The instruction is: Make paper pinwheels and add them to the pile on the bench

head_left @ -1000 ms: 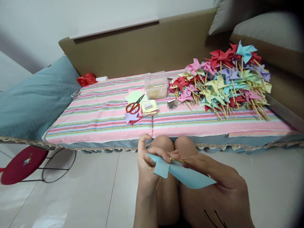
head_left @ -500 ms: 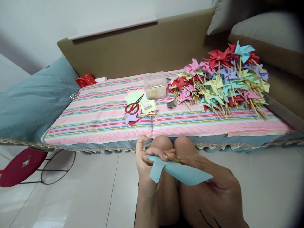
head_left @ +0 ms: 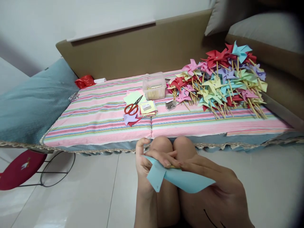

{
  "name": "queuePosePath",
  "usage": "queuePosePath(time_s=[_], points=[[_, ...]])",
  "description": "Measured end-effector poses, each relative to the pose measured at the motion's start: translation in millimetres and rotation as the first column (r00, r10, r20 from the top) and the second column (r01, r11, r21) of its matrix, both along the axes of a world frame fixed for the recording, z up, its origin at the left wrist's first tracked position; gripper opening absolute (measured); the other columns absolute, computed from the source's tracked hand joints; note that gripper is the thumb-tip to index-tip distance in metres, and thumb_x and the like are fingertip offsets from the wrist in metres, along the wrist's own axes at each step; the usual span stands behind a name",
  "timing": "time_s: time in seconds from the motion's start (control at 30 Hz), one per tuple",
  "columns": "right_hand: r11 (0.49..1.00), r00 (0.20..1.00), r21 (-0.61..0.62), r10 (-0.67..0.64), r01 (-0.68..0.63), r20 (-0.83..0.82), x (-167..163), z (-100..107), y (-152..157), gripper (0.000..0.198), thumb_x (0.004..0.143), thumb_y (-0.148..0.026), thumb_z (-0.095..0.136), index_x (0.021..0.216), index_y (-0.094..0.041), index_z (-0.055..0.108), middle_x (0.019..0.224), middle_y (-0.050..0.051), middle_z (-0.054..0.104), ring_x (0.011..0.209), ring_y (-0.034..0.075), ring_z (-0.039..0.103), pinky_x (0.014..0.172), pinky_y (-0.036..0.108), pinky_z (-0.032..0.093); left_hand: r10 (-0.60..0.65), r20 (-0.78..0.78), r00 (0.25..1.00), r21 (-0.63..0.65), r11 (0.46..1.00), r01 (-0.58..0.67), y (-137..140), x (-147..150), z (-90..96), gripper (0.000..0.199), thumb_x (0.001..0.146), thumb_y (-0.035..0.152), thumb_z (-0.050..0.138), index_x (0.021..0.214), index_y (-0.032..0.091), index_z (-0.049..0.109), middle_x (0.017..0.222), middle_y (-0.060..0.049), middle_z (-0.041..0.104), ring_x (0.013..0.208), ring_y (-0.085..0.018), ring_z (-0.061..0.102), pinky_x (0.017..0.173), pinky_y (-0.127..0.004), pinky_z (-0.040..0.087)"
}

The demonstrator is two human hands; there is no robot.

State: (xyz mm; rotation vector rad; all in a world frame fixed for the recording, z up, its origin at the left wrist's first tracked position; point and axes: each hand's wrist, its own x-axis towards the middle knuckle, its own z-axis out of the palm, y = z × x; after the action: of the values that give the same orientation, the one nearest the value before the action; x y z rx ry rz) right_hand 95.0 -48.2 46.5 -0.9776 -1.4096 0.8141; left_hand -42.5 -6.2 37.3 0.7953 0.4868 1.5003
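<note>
A light blue paper pinwheel (head_left: pixel 187 181) is held above my knees, its blades curling and one pointed flap hanging down at the left. Small holes show near that flap's tip. My left hand (head_left: pixel 147 166) grips the pinwheel's left side, index finger crooked upward. From the right, my right hand (head_left: pixel 220 180) holds the other side, with its fingers meeting those of my left hand. A short yellowish sliver, perhaps a stick, shows between the fingertips; the rest of it is hidden.
On the striped sofa cover lie red-handled scissors (head_left: pixel 133 106), a stack of paper squares (head_left: pixel 148 108), a purple paper cutout (head_left: pixel 130 118), a small box of metal fasteners (head_left: pixel 170 105), and a clear tub (head_left: pixel 154 85) of sticks. Finished pinwheels (head_left: pixel 223 79) pile at right. A red stool (head_left: pixel 22 169) stands left.
The pinwheel has tilted slightly, and its hanging flap has swung lower. Both hands keep their hold, with the fingers shifting a little at the middle.
</note>
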Motion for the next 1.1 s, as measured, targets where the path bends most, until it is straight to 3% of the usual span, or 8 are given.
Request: queuePosePath(time_s=[0.27, 0.73, 0.97, 1.1], points=[[0.998, 0.997, 0.035, 0.049, -0.048, -0.055, -3, -3, -4, 0.047, 0.083, 0.001, 0.058, 0.117, -0.031, 0.067, 0.105, 0.004, 0.072, 0.092, 0.021, 0.069, 0.076, 0.033, 0.058, -0.009, 0.014, 1.0, 0.14, 0.99, 0.007, -2, -5, -11.0, 0.054, 0.077, 0.023, 0.074, 0.122, 0.032, 0.047, 0.069, 0.009, 0.071, 0.067, -0.016, 0.072, 0.092, -0.044, 0.056], [0.994, 0.988, 0.104, 0.016, -0.032, 0.156, 4, -1, -4, 0.048, 0.081, 0.003, 0.058, 0.119, -0.026, 0.066, 0.107, 0.004, 0.071, 0.096, 0.019, 0.067, 0.078, 0.029, 0.056, 0.087, 0.006, 0.996, 0.025, 0.996, -0.087, -3, 0, -8.6, 0.057, 0.069, 0.031, 0.08, 0.119, 0.036, 0.053, 0.056, 0.011, 0.065, 0.051, -0.012, 0.066, 0.081, -0.038, 0.06], [0.994, 0.993, 0.109, -0.024, 0.011, 0.119, 1, -5, -4, 0.05, 0.083, 0.003, 0.056, 0.121, -0.028, 0.063, 0.108, 0.003, 0.069, 0.096, 0.018, 0.066, 0.077, 0.029, 0.055, 0.122, 0.008, 0.992, -0.049, 0.991, -0.122, 0, 4, -7.0, 0.054, 0.072, 0.022, 0.078, 0.117, 0.04, 0.055, 0.075, 0.009, 0.068, 0.062, -0.009, 0.067, 0.086, -0.032, 0.057], [0.995, 0.988, 0.091, -0.041, 0.028, 0.146, 3, -7, -4, 0.046, 0.082, 0.002, 0.059, 0.118, -0.027, 0.065, 0.103, 0.004, 0.069, 0.09, 0.017, 0.066, 0.072, 0.027, 0.055, 0.099, 0.043, 0.994, -0.003, 0.995, -0.099, 5, 5, -4.2, 0.047, 0.071, 0.024, 0.079, 0.112, 0.036, 0.058, 0.069, 0.01, 0.066, 0.065, -0.008, 0.066, 0.087, -0.03, 0.055]])
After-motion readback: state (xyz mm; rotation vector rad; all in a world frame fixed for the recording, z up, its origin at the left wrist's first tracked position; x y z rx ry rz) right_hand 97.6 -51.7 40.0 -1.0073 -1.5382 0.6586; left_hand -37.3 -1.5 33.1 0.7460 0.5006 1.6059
